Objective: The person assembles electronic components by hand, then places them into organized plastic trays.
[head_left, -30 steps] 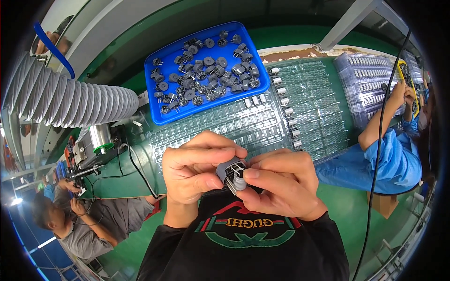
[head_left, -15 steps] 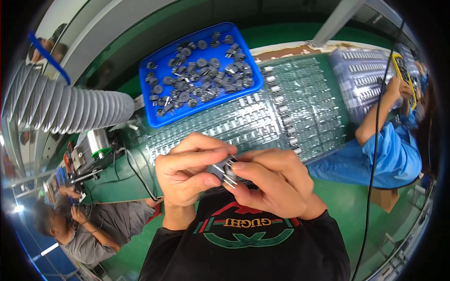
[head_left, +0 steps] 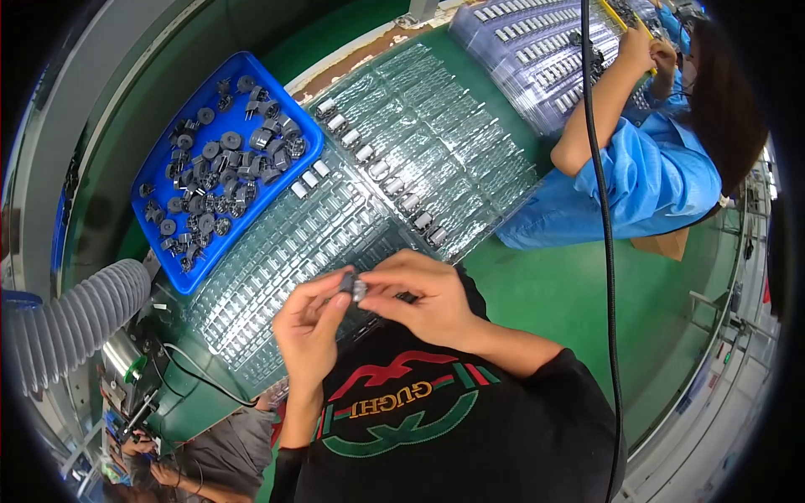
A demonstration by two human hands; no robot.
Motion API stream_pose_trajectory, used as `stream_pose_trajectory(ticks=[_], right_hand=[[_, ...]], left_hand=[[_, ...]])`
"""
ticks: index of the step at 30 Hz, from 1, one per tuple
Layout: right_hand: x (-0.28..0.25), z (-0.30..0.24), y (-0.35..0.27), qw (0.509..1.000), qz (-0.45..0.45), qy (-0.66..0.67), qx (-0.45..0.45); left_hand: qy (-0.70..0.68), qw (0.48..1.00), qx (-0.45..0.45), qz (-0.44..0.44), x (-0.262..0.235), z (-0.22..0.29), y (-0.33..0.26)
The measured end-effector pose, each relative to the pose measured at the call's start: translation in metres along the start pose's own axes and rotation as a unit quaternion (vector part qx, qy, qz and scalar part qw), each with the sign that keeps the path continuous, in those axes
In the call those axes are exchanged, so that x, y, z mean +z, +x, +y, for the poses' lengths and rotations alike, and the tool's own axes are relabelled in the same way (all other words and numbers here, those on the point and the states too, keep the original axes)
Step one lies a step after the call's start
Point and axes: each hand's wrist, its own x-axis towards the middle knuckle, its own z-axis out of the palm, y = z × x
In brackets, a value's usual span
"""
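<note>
My left hand (head_left: 306, 323) and my right hand (head_left: 423, 293) meet in front of my chest over the near edge of the bench. Between their fingertips is a small dark grey round part (head_left: 350, 283) with a shiny, silvery side. The left thumb and fingers pinch its grey side, and the right thumb and fingers grip it from the silvery side. Fingers cover much of it, so its finer shape is hidden. Beyond the hands, a clear moulded tray (head_left: 277, 251) lies on the bench, with a few small whitish cylinders (head_left: 310, 178) at its far end.
A blue bin (head_left: 312, 142) holds many similar grey parts. Another clear sheet of trays (head_left: 444, 126) lies right of it, beside stacked filled trays (head_left: 528, 50). A black cable (head_left: 605, 251) hangs at right, near a co-worker's blue sleeve (head_left: 654, 176). A ridged hose (head_left: 80, 318) and solder spool (head_left: 123, 356) stand left.
My view has swung to the right, so the bin and trays appear further left and tilted. Both hands still hold the part, whose metal prongs showed before and are now out of sight.
</note>
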Motion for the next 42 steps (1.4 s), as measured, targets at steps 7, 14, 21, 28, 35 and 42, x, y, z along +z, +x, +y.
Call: stream_pose_trajectory(ticks=[7,14,21,28,35,42], right_hand=[[-0.024,0.006,-0.02,0.987,0.12,0.064,0.088],[-0.061,0.005,-0.031,0.972,0.203,0.1,0.057],[-0.107,-0.014,-0.013,0.904,0.001,-0.416,-0.096],[-0.104,-0.027,0.0,0.82,-0.156,-0.537,-0.123],[-0.102,-0.027,0.0,0.791,-0.2,-0.558,-0.153],[-0.092,-0.023,0.0,0.782,-0.22,-0.567,-0.136]], left_hand=[[0.026,0.997,0.004,-0.078,0.038,-0.021,0.007],[0.278,0.927,0.114,-0.223,0.058,0.001,0.015],[0.579,0.742,0.219,-0.255,0.06,-0.013,0.018],[0.598,0.724,0.234,-0.253,0.059,-0.014,0.021],[0.601,0.717,0.224,-0.272,0.059,-0.012,0.022],[0.608,0.714,0.219,-0.27,0.056,-0.01,0.02]])
